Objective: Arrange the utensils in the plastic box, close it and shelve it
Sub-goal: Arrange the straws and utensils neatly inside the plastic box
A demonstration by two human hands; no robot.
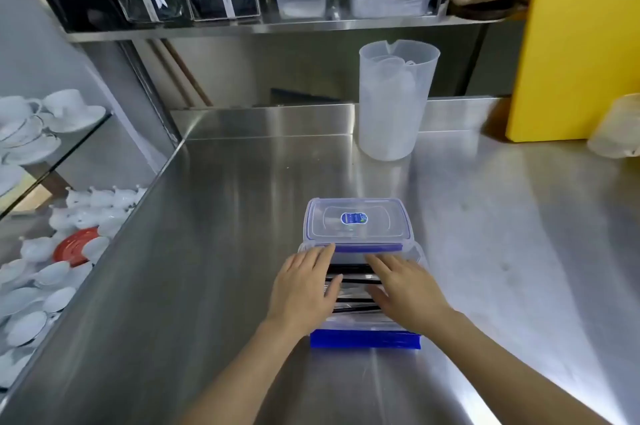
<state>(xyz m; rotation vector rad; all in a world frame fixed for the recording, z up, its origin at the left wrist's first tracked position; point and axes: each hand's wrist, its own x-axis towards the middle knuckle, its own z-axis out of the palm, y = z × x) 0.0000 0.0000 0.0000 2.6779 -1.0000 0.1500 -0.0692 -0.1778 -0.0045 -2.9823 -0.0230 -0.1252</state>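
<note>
My left hand [304, 286] and right hand [405, 289] lie flat, fingers spread, on dark utensils [353, 281] inside the clear blue-trimmed plastic box [367, 338] at the steel bench's [207, 251] 6 o'clock; its lid [356, 222], blue oval label unreadable, lies at 12 o'clock.

Person's hands and forearms: appearance as we see them.

We record two bare forearms entering the frame from 6 o'clock, the left from about 7 and the right from about 5. We note no sleeve on either arm up to the frame edge. The left hand [304, 286] and the right hand [405, 289] are uncovered; we see no glove, ring, watch or band on them or on the wrists. The fingers [323, 256] look slender with short nails. Slight blur keeps us from judging finer marks on either hand.
</note>
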